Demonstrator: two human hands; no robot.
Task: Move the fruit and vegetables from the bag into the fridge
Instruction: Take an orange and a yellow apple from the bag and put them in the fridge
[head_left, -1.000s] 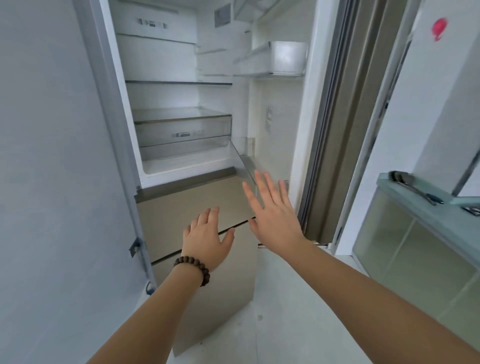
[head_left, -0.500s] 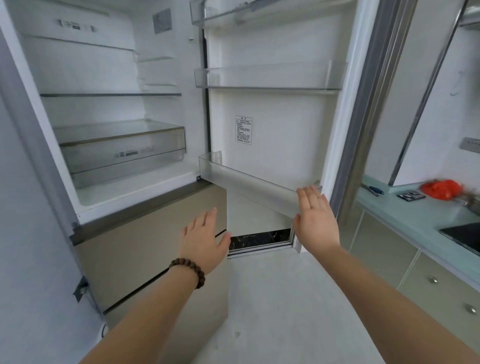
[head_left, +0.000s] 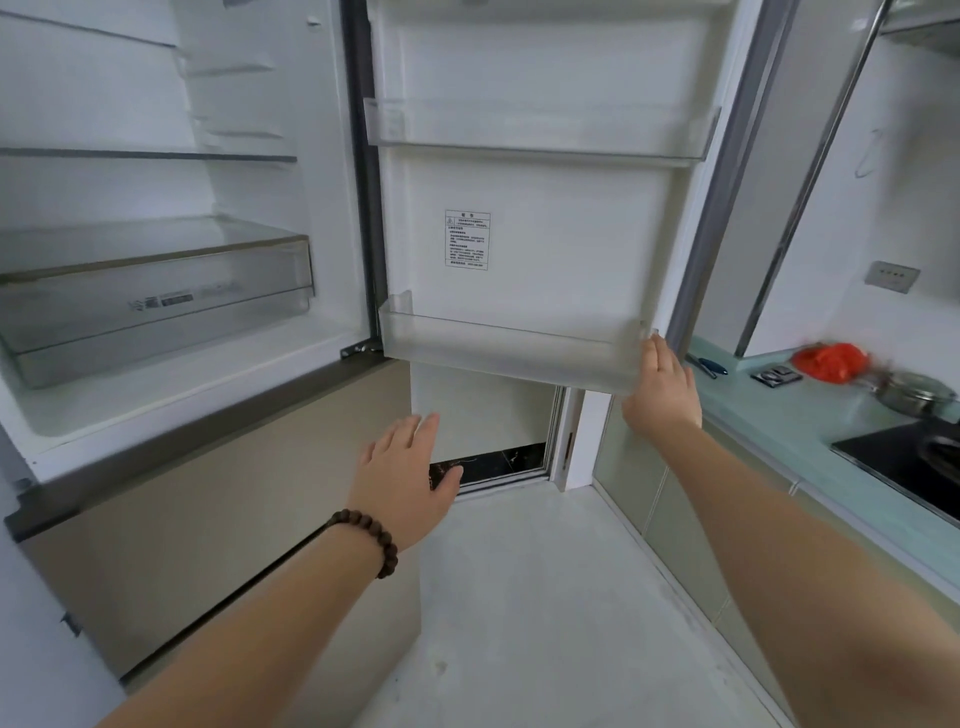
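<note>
The fridge (head_left: 171, 384) stands open on the left, its glass shelves and clear drawer (head_left: 156, 301) bare. Its door (head_left: 535, 239) is swung wide to the right, with clear door bins. My right hand (head_left: 662, 389) rests against the door's outer edge by the lowest bin (head_left: 509, 348), fingers flat and together. My left hand (head_left: 405, 473), a bead bracelet on its wrist, hovers open in front of the beige lower drawers, holding nothing. A red bag (head_left: 830, 361) lies on the counter at the far right, blurred.
The pale green counter (head_left: 769, 415) runs along the right, with a steel pot (head_left: 914, 397), a black cooktop (head_left: 904, 462), a pen and a small dark object. Cabinet fronts below it border the narrow pale floor (head_left: 530, 597). Beige fridge drawers (head_left: 208, 519) jut out lower left.
The fridge door has swung further open to the right with my right hand on its edge. The view has turned right, showing more of the counter and the red bag.
</note>
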